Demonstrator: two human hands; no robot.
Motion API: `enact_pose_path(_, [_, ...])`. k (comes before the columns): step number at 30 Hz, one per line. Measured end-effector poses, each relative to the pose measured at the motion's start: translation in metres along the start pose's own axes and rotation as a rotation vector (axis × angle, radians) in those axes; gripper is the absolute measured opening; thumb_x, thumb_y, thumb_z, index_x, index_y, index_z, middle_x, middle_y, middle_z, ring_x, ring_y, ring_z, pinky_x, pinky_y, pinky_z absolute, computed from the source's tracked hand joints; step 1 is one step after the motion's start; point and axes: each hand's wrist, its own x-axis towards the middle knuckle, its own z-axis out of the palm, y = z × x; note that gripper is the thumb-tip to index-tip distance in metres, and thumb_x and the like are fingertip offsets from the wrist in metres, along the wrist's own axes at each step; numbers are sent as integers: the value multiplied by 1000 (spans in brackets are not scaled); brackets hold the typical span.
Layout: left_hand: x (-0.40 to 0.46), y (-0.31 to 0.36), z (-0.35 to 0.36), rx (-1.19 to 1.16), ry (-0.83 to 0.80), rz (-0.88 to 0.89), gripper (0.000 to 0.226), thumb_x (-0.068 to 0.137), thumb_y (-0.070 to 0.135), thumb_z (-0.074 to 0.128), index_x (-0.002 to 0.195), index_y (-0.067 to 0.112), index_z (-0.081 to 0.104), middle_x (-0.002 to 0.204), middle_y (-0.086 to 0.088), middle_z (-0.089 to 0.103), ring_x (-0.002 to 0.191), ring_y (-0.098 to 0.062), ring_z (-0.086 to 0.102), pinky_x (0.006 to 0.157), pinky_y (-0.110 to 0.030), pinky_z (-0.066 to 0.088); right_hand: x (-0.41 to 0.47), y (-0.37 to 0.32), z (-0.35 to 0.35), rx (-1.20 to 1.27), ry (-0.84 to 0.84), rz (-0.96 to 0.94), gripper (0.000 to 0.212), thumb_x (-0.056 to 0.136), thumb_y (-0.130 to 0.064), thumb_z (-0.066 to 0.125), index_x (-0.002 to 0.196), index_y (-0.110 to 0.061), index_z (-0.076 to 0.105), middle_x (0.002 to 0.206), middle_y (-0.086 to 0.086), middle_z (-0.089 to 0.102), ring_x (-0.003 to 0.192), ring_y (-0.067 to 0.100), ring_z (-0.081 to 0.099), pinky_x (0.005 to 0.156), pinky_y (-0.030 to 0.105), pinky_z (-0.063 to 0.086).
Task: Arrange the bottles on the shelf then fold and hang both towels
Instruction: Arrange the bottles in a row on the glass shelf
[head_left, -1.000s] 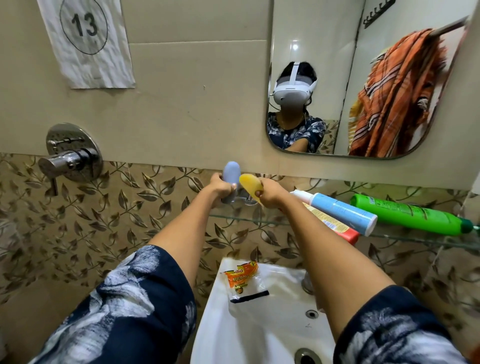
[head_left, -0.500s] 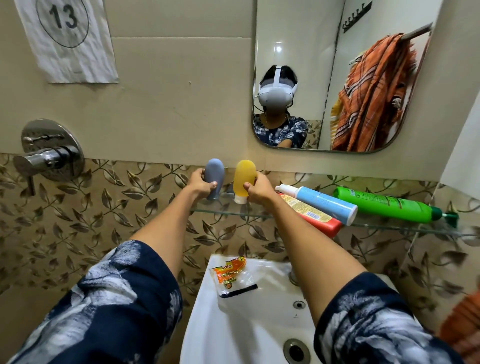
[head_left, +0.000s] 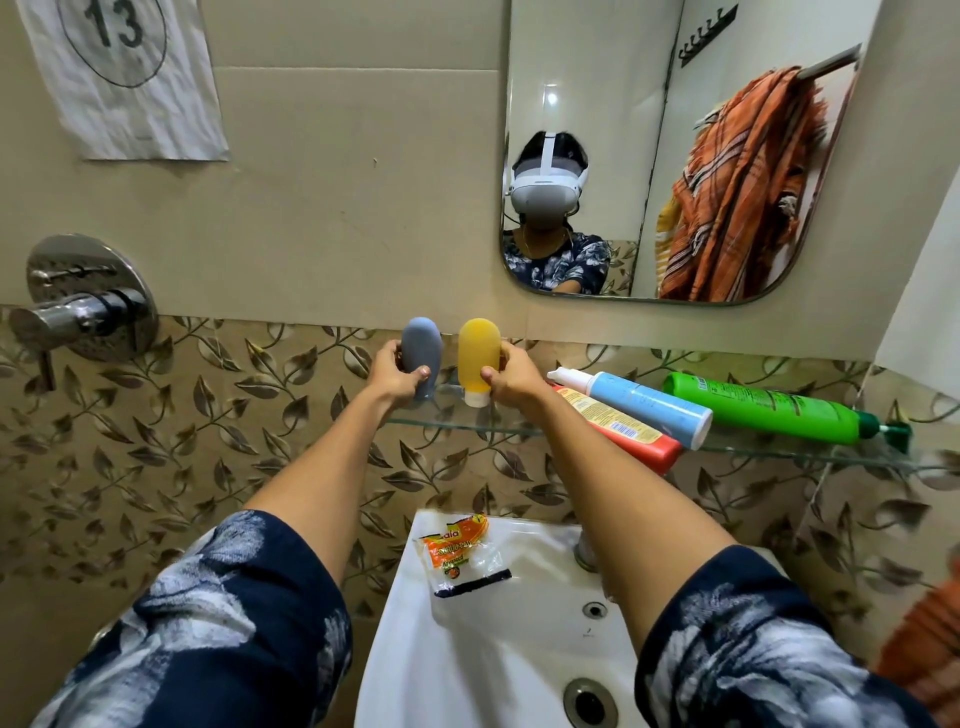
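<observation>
1. Two squeeze bottles stand cap-down at the left end of the glass shelf (head_left: 519, 427): my left hand (head_left: 392, 375) is wrapped around the grey bottle (head_left: 422, 353), and my right hand (head_left: 511, 375) grasps the yellow bottle (head_left: 478, 356), whose white cap touches the glass.
2. Three more lie on their sides to the right: a red tube (head_left: 621, 428), a blue bottle (head_left: 644, 402) resting on it, and a green bottle (head_left: 769, 408) beside them.
3. I judge the arranging under way, with those three left to stand up.
4. Neither towel looks folded: the mirror (head_left: 649, 156) shows an orange checked towel (head_left: 737, 192) bunched over a rail.
5. All the bottles are opaque, so I cannot tell their fill; the sink (head_left: 467, 649) holds only a scrub-pad packet (head_left: 460, 551).
</observation>
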Motion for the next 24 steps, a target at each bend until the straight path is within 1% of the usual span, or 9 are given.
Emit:
enact_pose_path(5, [-4,0,1,-142,59,-28,58,82,-3,64,132,3,37,136,-16,47,123,-29,46,92,-28,41,3,1,-9,5,50,-15,55,91,-5,57,141,-1,34,140,18,47,128,31,46,107,39,38])
enact_pose_path(8, [-5,0,-1,-174,102,-5,61,80,-2,66,133,8,37,136,-14,46,122,-26,45,88,-24,39,4,1,-18,50,74,-13,59,91,1,55,143,3,29,136,21,49,127,33,47,106,38,40])
enact_pose_path(10, [-4,3,-3,-160,143,24,63,80,0,67,134,9,37,137,-14,44,124,-26,43,92,-26,39,2,1,-27,89,77,-9,59,91,3,53,144,2,26,134,22,50,126,33,48,106,38,41])
enact_pose_path(12, [-2,8,-5,-154,191,56,63,79,1,68,134,11,39,140,-14,41,128,-26,40,101,-31,39,-1,1,-38,152,77,-10,60,92,6,51,145,0,24,134,23,50,125,33,49,105,37,42])
enact_pose_path(15, [-3,22,-6,-160,297,124,61,79,2,68,131,16,42,141,-12,38,130,-25,37,105,-34,38,-9,4,-60,238,101,-2,61,92,8,48,146,-2,23,134,23,50,124,33,50,98,33,44])
enact_pose_path(17, [-6,35,-3,-175,419,166,55,79,4,67,128,19,46,139,-8,41,130,-23,38,105,-33,37,-14,9,-75,249,137,-2,61,91,9,49,146,-2,24,134,24,50,116,29,53,93,34,47])
enact_pose_path(21, [-21,62,18,-265,595,168,44,82,0,62,120,21,51,135,-4,48,127,-20,42,91,-22,36,-28,24,-104,271,212,14,60,91,10,49,145,-1,25,133,27,50,102,22,50,67,19,47])
enact_pose_path(23, [-33,70,33,-204,603,222,41,83,-1,60,118,19,53,132,-3,50,125,-20,44,91,-23,35,-36,33,-118,261,257,24,59,91,10,49,144,-1,26,132,28,51,100,22,50,67,18,48])
enact_pose_path(24, [-39,72,42,-168,586,268,39,83,-1,59,117,18,54,130,-3,52,122,-19,46,91,-22,35,-40,37,-125,260,279,37,59,91,9,50,144,-1,26,132,27,51,100,22,50,72,21,49])
